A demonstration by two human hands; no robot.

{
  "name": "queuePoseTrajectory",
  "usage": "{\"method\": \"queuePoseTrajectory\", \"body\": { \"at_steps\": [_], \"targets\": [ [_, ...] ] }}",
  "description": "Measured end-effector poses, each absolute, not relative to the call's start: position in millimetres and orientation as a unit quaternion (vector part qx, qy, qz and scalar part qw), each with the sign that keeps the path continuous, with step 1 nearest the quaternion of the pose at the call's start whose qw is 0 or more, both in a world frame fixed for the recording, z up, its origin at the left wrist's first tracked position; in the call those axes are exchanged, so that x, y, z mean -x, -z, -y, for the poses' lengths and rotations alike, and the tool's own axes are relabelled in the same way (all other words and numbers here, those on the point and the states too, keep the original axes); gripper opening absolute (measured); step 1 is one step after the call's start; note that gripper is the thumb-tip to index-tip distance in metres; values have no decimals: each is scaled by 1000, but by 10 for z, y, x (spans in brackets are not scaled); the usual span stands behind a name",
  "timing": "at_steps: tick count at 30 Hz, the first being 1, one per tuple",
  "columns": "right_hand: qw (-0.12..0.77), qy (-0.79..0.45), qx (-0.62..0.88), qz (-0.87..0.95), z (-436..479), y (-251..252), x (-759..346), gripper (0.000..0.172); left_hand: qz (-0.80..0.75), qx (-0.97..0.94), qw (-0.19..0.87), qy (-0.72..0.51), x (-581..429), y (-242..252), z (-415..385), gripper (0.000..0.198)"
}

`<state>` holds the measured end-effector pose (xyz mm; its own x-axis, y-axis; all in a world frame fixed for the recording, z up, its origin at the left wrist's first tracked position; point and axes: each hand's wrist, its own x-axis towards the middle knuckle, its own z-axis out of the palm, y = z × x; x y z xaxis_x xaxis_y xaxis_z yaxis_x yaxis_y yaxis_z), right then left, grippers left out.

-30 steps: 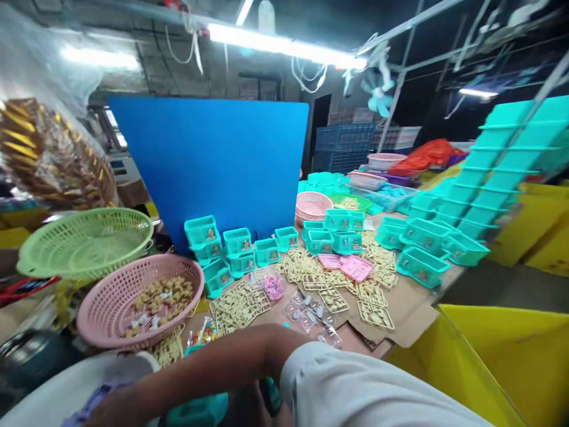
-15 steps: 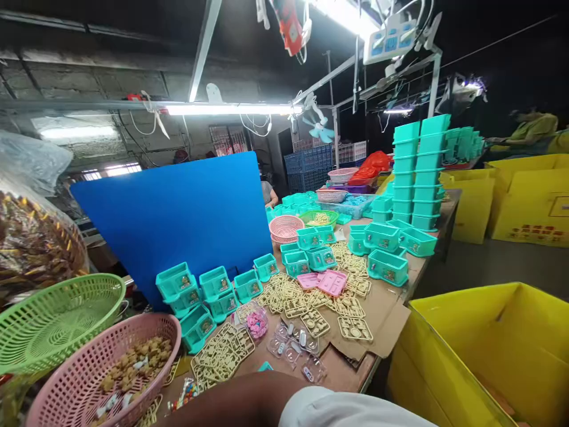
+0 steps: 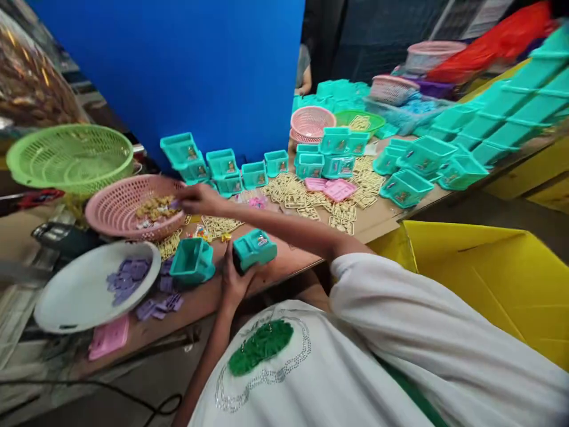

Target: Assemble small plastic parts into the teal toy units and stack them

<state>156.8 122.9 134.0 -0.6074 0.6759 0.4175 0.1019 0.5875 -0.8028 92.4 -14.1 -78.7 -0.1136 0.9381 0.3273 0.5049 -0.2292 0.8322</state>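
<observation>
My left hand (image 3: 233, 277) grips a teal plastic box (image 3: 255, 248) tilted on its side, just above the table's near edge. A small sticker shows on the box. My right hand (image 3: 202, 199) reaches across to the left, over the right rim of a pink basket (image 3: 106, 207). Its fingers are pinched, with a small purple piece at their tips, partly blurred. Brown and white small parts (image 3: 155, 210) lie in that basket. Another teal box (image 3: 192, 261) stands open side up, left of my left hand. A small yellow piece (image 3: 226, 237) lies near the held box.
A white tray (image 3: 57, 305) with purple pieces (image 3: 128, 279) stands at left, below a green basket (image 3: 71, 157). Teal boxes (image 3: 178, 149) line a blue panel (image 3: 178, 71). Cream part frames (image 3: 288, 188) cover the table's middle. A yellow bin (image 3: 471, 261) stands at right. A person (image 3: 304, 68) sits behind the panel.
The view has tilted down and now takes in both hands, the held box and the white tray. Earlier only a forearm and sleeve showed at the bottom.
</observation>
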Motion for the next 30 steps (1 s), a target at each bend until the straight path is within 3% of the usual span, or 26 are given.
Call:
{"method": "queuePoseTrajectory", "body": {
  "at_steps": [4, 8, 10, 12, 15, 19, 23, 27, 30],
  "targets": [
    [406, -513, 286, 700, -1510, -793, -2384, 25, -565, -629, 237, -478, -946, 797, 84, 96],
    [463, -574, 313, 598, -1151, -372, -3042, 42, -553, -647, 216, -478, -988, 669, 127, 95],
    [478, -562, 328, 590, -848, -204, -3191, 43, -547, -648, 166, -504, -1021, 536, 244, 92],
    [486, -552, 337, 588, -546, -85, -3236, 41, -523, -652, 140, -531, -1077, 352, 370, 74],
    [494, -533, 330, 603, -189, -21, -3193, 32, -471, -681, 174, -533, -1192, 60, 480, 44],
    [499, -420, 296, 698, 25, -70, -3087, 11, -465, -701, 181, -510, -1315, -150, 464, 28],
    [513, -325, 270, 747, 75, -95, -3041, 9, -481, -658, 217, -537, -1315, -160, 442, 14],
    [517, -305, 239, 763, 149, -99, -3049, 25, -515, -569, 362, -529, -1236, -166, 500, 15],
    [497, -298, 216, 786, 231, -132, -3043, 21, -530, -554, 419, -487, -1204, -215, 560, 22]
  ]
}}
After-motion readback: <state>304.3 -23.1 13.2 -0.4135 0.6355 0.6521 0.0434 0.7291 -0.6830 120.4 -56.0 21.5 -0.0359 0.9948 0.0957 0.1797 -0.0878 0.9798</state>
